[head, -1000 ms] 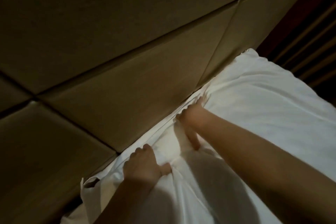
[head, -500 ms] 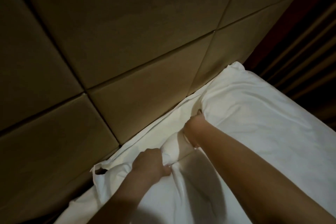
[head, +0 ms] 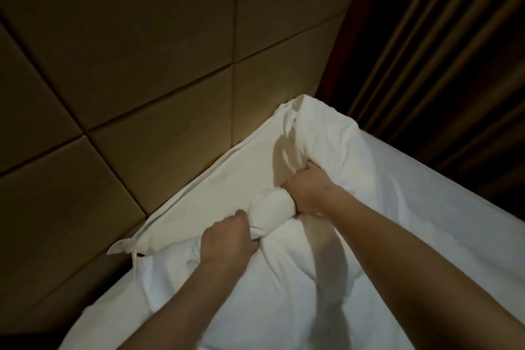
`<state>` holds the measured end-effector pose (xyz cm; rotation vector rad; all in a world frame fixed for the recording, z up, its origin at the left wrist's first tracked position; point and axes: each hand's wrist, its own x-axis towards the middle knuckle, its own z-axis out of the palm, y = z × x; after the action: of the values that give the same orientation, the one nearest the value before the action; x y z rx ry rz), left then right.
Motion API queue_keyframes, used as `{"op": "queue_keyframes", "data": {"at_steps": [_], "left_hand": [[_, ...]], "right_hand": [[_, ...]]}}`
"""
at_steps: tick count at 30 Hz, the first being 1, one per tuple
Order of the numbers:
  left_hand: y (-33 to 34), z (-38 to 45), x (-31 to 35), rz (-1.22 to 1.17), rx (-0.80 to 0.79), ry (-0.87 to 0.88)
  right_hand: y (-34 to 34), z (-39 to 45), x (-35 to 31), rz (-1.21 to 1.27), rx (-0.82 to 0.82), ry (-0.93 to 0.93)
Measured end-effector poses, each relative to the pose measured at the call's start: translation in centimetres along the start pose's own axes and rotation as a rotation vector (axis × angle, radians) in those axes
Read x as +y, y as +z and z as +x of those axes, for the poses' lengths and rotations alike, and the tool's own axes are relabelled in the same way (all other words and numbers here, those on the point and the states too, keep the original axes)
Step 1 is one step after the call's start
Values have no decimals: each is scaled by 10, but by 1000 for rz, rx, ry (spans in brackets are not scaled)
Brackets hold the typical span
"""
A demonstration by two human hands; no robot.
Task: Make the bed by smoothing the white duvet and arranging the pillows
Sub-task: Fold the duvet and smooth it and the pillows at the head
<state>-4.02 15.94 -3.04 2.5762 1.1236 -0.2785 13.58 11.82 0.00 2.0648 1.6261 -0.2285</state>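
A white pillow (head: 216,202) lies along the padded headboard, its flat hem against the panels. Both hands grip its near top edge, where the fabric bunches into a roll between them. My left hand (head: 227,239) is closed on the left end of that roll. My right hand (head: 308,192) is closed on the right end, fingers dug into the cloth. The white duvet or sheet (head: 426,236) spreads below and to the right, creased near the hands. Both forearms cross the lower frame.
The brown padded headboard (head: 142,65) with square panels fills the upper left. A dark red frame and ribbed curtain or wall (head: 440,51) stand at the right, past the bed's corner. The room is dim.
Both hands have closed tighter on the pillow and pulled it away from the headboard, bunching it between them. The view has swung right, showing the bed's corner and the ribbed wall.
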Motion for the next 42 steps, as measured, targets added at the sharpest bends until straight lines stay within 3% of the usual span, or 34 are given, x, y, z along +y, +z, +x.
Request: {"op": "queue_keyframes", "data": {"at_steps": [8,14,22,28,35,39,42], "left_hand": [[-25,-107,137,67,180,160],[8,-199,221,59,151,160],[68,-259,285,-37,-15,98],[122,-299,333,-167,-191,90],[209,-333,376,-231,-397,83],[225,-341,397,-230,-437,134],[241,-341,416,-201,-485,183]], "right_hand": [[23,-181,72,-1,85,158],[81,-293,96,-7,96,174],[154,-360,105,-11,61,137],[204,-404,115,-129,301,87],[309,-451,102,-110,196,189],[332,-464,116,-95,310,201],[351,-472,126,-32,307,309]]}}
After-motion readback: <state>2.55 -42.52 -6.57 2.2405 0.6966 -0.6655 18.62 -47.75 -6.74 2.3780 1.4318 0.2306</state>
